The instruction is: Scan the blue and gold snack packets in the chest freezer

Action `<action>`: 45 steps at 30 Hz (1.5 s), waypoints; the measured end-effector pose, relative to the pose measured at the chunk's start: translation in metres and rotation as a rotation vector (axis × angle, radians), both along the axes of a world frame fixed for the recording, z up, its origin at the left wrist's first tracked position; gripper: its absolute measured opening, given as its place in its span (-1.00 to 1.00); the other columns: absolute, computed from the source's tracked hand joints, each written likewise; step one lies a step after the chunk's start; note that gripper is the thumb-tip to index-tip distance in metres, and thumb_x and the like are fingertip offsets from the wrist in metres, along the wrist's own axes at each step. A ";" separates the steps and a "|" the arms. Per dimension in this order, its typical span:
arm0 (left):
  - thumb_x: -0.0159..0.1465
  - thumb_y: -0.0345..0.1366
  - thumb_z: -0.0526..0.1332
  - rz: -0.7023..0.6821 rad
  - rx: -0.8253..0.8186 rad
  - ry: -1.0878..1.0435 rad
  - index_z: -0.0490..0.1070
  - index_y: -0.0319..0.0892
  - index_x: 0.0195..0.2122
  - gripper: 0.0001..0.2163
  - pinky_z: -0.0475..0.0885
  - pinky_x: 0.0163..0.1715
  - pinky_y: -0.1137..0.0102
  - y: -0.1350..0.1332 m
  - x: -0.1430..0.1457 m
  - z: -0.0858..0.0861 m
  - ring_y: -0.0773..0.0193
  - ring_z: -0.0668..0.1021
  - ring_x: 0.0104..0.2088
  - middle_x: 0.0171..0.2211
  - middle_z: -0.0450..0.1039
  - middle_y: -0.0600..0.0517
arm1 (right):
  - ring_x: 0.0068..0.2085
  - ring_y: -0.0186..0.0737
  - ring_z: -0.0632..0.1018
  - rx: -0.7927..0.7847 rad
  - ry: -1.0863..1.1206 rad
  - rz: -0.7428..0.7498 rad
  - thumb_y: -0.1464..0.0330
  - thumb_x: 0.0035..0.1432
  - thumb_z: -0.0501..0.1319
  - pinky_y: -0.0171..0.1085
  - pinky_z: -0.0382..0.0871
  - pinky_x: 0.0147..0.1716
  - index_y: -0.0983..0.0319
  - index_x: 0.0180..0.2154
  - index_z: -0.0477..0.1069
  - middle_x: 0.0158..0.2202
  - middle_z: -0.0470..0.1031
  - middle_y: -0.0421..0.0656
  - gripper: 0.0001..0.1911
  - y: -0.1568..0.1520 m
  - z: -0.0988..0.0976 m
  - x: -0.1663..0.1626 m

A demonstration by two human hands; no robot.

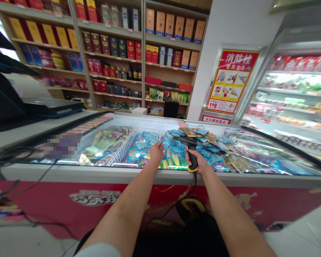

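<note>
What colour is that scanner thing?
The scanner is black with yellow-orange trim, best seen in the head view.

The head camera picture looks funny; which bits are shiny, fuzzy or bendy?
Head view: white glare streaks cross the freezer's glass lid; head view, right: the fridge shelves look smeary and washed out; head view, top left: the wall shelves lean, probably stretched by a wide lens; head view, middle: the black scanner is fairly clear.

One scanner, two hands, one chest freezer, one poster.
</note>
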State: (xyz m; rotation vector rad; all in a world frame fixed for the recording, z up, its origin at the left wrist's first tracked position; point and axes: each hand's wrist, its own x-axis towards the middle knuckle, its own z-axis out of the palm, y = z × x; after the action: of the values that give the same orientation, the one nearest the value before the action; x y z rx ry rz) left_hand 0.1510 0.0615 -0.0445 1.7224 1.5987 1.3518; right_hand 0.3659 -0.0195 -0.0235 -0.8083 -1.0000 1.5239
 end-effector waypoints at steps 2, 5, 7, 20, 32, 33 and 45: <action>0.33 -0.31 0.08 0.001 -0.005 -0.010 0.45 -0.11 0.14 -0.62 0.42 -0.11 0.34 -0.001 0.000 0.001 0.19 0.62 -0.21 -0.28 0.62 -0.02 | -0.69 -0.37 0.36 -0.003 -0.003 -0.001 0.19 -0.04 0.34 -0.39 0.10 -0.72 0.21 -0.28 0.42 -0.61 0.44 -0.28 -0.70 0.000 0.000 0.000; 0.34 -0.30 0.06 0.020 -0.009 -0.028 0.44 -0.14 0.14 -0.62 0.42 -0.11 0.33 -0.002 0.000 0.002 0.19 0.63 -0.22 -0.30 0.62 -0.03 | -0.69 -0.37 0.36 -0.001 -0.007 -0.006 0.18 -0.05 0.34 -0.39 0.09 -0.72 0.21 -0.27 0.43 -0.61 0.43 -0.28 -0.68 -0.001 0.000 0.000; 0.34 -0.31 0.05 0.053 -0.014 -0.046 0.45 -0.15 0.13 -0.63 0.42 -0.10 0.32 -0.002 -0.001 0.002 0.19 0.62 -0.22 -0.29 0.62 -0.04 | -0.69 -0.37 0.35 0.000 -0.010 -0.010 0.18 -0.05 0.34 -0.39 0.09 -0.72 0.22 -0.26 0.44 -0.60 0.43 -0.28 -0.68 -0.001 0.000 0.000; 0.29 -0.44 0.08 0.382 -0.048 -0.098 0.13 -0.33 0.32 -0.46 0.16 0.29 0.24 -0.002 -0.005 0.006 0.06 0.14 0.37 0.34 0.13 -0.29 | -0.68 -0.37 0.35 -0.005 -0.012 -0.024 0.18 -0.06 0.35 -0.38 0.10 -0.71 0.21 -0.28 0.43 -0.61 0.43 -0.28 -0.68 -0.002 0.002 0.000; 0.23 -0.55 0.05 0.262 0.020 -0.035 0.34 -0.23 0.17 -0.53 0.29 0.20 0.21 -0.007 -0.001 0.004 0.10 0.40 0.22 0.21 0.34 -0.21 | -0.68 -0.36 0.36 0.004 0.008 -0.043 0.19 -0.05 0.35 -0.38 0.11 -0.70 0.22 -0.28 0.45 -0.61 0.43 -0.27 -0.70 -0.002 0.001 -0.001; 0.24 -0.54 0.04 0.255 0.007 -0.042 0.37 -0.21 0.14 -0.55 0.32 0.18 0.23 -0.007 -0.002 0.004 0.12 0.45 0.17 0.15 0.41 -0.18 | -0.68 -0.36 0.36 0.000 0.010 -0.044 0.19 -0.05 0.35 -0.38 0.11 -0.70 0.22 -0.28 0.45 -0.61 0.44 -0.27 -0.70 -0.002 0.001 -0.001; 0.25 -0.44 0.12 0.247 -0.007 0.049 0.53 -0.24 -0.06 -0.71 0.28 0.19 0.29 -0.016 0.000 0.015 0.09 0.41 0.21 0.15 0.43 -0.19 | -0.68 -0.35 0.36 -0.025 0.015 -0.040 0.20 -0.06 0.36 -0.38 0.12 -0.73 0.21 -0.32 0.44 -0.60 0.45 -0.25 -0.72 -0.001 0.001 -0.001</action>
State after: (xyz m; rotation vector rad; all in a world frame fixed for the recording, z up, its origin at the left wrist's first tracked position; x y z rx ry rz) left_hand 0.1511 0.0455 -0.0293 1.6060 1.8924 1.4220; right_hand 0.3654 -0.0207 -0.0224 -0.8287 -0.9509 1.5086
